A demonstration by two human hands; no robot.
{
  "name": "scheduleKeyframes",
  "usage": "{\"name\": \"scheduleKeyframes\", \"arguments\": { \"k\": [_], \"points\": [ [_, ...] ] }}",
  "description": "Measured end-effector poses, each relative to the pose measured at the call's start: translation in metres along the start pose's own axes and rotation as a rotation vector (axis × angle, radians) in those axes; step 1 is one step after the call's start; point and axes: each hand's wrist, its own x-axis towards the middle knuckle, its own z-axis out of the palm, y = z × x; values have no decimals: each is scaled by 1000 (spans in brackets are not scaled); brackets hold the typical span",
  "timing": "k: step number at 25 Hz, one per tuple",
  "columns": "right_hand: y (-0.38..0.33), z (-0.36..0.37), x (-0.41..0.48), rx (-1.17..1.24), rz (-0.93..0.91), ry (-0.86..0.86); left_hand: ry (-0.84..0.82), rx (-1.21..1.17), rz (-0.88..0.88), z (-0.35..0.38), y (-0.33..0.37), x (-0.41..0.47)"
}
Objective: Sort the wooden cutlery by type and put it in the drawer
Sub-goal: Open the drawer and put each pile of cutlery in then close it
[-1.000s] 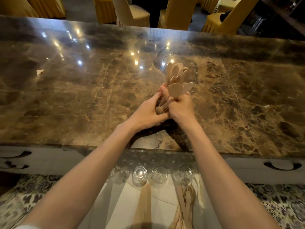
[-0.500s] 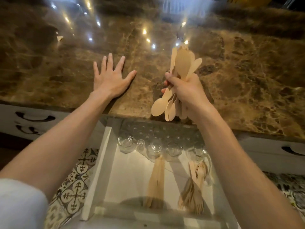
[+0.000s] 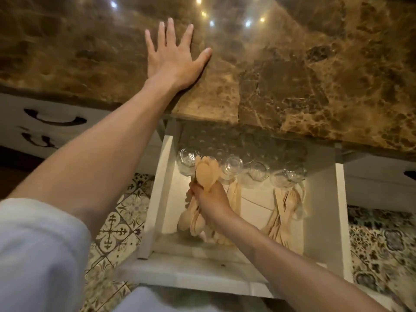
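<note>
My right hand (image 3: 211,200) grips a bundle of wooden spoons (image 3: 206,174) and holds it inside the open white drawer (image 3: 324,212), at its left side. The spoon bowls stick out above my fist and below it. My left hand (image 3: 174,59) lies flat on the brown marble counter (image 3: 315,75), fingers spread, holding nothing. A pile of wooden knives (image 3: 235,194) lies in the drawer's middle, partly behind my hand. Wooden forks (image 3: 286,212) lie at the right.
Several clear glasses (image 3: 258,171) stand in a row at the drawer's back, under the counter edge. Shut drawers with dark handles (image 3: 55,119) sit to the left. Patterned floor tiles (image 3: 121,228) show on both sides of the drawer.
My right hand has carried the spoons from above the counter down into the drawer. My left hand let go of the bundle and now rests flat on the counter. The view has tilted downward.
</note>
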Motion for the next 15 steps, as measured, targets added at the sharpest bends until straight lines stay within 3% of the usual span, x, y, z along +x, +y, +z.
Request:
{"name": "scheduleKeyframes", "arguments": {
  "k": [5,8,15],
  "points": [
    [37,47,28,-211,143,-33,25,-10,-8,2,-1,-1],
    [44,57,34,-167,267,-62,33,-21,-6,2,-1,-2],
    [33,67,26,-286,246,64,71,-11,-15,1,1,-3]
  ]
}}
